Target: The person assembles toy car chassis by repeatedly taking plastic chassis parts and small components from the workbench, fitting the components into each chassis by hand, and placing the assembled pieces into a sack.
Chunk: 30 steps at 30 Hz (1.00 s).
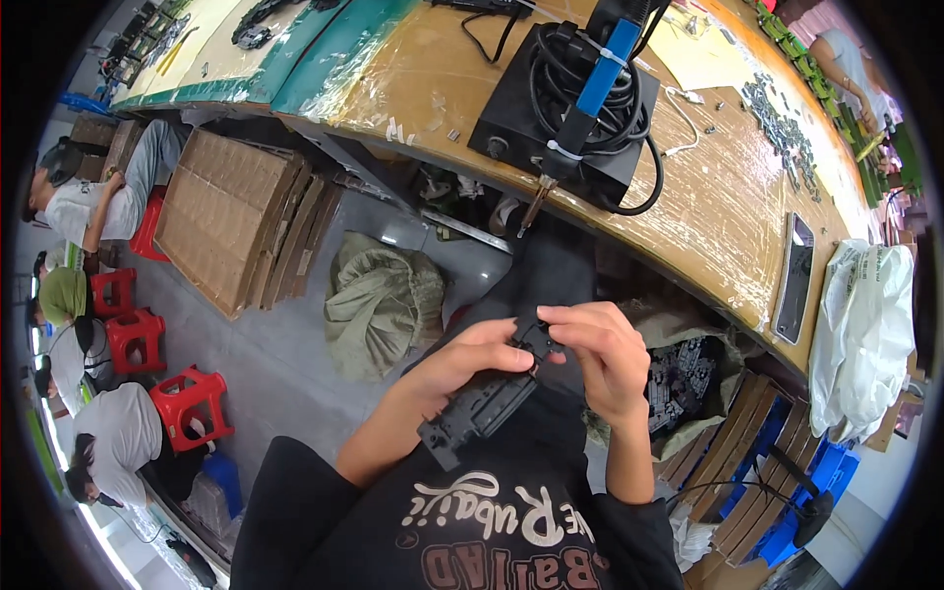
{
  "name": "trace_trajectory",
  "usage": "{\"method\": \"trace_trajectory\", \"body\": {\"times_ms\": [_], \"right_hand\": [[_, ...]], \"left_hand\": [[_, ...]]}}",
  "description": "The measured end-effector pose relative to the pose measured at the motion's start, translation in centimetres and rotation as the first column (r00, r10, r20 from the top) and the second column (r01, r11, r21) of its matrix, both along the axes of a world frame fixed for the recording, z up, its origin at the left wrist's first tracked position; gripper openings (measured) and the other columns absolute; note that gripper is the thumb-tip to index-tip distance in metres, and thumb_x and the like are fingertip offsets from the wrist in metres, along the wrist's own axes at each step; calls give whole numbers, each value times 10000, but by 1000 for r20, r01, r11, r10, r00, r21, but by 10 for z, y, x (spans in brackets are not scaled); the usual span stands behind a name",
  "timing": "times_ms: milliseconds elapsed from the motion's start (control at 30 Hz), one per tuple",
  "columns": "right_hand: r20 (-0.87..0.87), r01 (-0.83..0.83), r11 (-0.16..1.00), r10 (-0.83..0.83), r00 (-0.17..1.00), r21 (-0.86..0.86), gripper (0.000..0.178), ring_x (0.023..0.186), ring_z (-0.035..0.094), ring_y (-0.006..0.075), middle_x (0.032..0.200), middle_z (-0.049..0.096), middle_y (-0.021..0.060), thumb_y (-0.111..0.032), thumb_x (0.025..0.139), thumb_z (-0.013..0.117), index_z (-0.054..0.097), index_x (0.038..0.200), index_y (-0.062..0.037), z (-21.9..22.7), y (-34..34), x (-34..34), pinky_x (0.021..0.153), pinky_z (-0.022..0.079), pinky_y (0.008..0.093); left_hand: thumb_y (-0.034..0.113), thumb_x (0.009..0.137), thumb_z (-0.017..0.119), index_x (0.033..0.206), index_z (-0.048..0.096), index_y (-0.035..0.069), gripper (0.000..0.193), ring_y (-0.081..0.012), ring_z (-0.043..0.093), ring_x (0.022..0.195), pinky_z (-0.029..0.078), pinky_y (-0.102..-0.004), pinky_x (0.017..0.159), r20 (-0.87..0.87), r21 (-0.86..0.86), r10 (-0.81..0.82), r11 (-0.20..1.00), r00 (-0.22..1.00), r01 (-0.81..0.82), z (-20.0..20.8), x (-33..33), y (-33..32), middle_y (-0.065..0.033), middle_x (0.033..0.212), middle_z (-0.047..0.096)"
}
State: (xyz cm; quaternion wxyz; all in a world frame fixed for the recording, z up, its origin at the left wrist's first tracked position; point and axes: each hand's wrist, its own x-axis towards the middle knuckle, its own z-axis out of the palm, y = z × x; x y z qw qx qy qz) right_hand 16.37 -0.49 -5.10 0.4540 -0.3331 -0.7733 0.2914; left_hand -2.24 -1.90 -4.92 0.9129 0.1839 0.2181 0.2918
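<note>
Over my lap, my left hand (pixel 467 362) grips a long black plastic part (pixel 484 408) made of blocky pieces, its lower end slanting down toward my shirt. The fingers of my right hand (pixel 605 356) pinch around a smaller black plastic piece (pixel 536 337) at the upper end. The thumb of my left hand presses on that same end. Whether the small piece is joined to the long part cannot be told, since my fingers cover the place where they meet.
Ahead, a worktable (pixel 708 231) carries a black box (pixel 501 108), a blue-and-black soldering-iron-like tool (pixel 605 69) pointing off its edge, and a phone (pixel 795 280). An open sack (pixel 678 388) of dark parts lies right. Cardboard (pixel 226 211) and red stools (pixel 192 405) stand left, near seated people.
</note>
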Motion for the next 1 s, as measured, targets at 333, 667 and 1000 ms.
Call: {"method": "trace_trajectory", "body": {"times_ms": [333, 667, 1000], "right_hand": [[-369, -316, 266, -180, 912, -911, 347, 697, 600, 142, 837, 610, 117, 6, 797, 580, 465, 1124, 22, -13, -13, -2, 598, 523, 256], [-473, -391, 302, -281, 835, -869, 400, 579, 607, 182, 709, 599, 119, 63, 742, 602, 445, 1110, 70, -9, -17, -10, 516, 538, 291], [-515, -417, 336, -296, 805, -845, 378, 592, 605, 166, 722, 603, 111, 62, 752, 601, 452, 1100, 59, -9, -23, -9, 556, 539, 284]], "left_hand": [[99, 816, 591, 1025, 533, 2, 238, -38, 503, 777, 417, -196, 694, -446, 446, 623, 777, 643, -444, -33, 14, 11, -2, 874, 567], [113, 811, 598, 999, 547, 5, 222, -42, 495, 751, 415, -197, 665, -473, 458, 613, 785, 633, -417, -29, 17, 27, -3, 841, 565], [123, 815, 596, 991, 536, 3, 222, -46, 508, 747, 428, -203, 659, -462, 455, 582, 803, 669, -384, -26, 17, 27, -7, 832, 563]]}}
